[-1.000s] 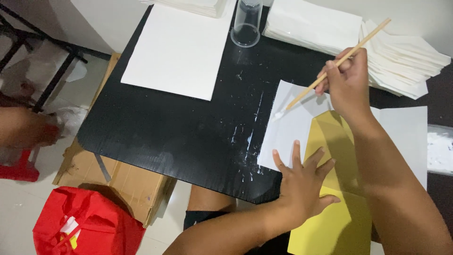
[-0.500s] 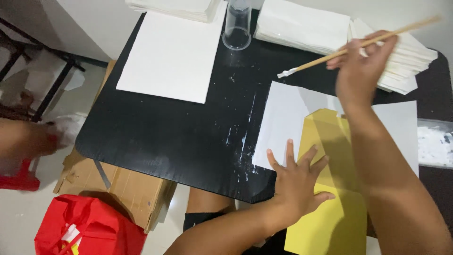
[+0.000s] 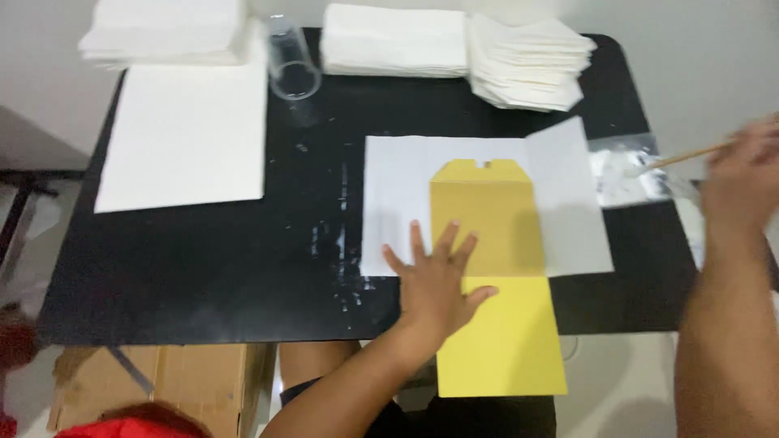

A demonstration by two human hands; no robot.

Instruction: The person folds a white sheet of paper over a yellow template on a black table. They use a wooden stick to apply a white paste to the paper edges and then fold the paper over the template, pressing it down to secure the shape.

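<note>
We look down on a black table (image 3: 203, 268), and the left hand (image 3: 434, 280) lies flat at the centre of the frame, fingers spread wide, gripping nothing. It presses on the yellow template (image 3: 495, 276), probably to keep it from sliding on the white sheet (image 3: 560, 195) beneath. The template's lower half hangs past the table's near edge, so that flat palm may be all that anchors it.

At the right edge, the right hand (image 3: 742, 182) is blurred. It seems closed narrowly round a thin wooden brush (image 3: 690, 154), whose tip reaches left over a clear tray of white paste (image 3: 629, 174) just beside the sheet, handy for a quick dip.

Across the top of the frame we count 3 stacks of white paper (image 3: 393, 40), lined up along the far edge, away from the working spot. A clear glass (image 3: 292, 69) stands between 2 of them. A large blank sheet (image 3: 187, 134) lies at the upper left, well apart from the hands. White smears (image 3: 345, 243) streak the table just left of the sheet. A cardboard box (image 3: 162, 385) sits at the lower left, below the table.
</note>
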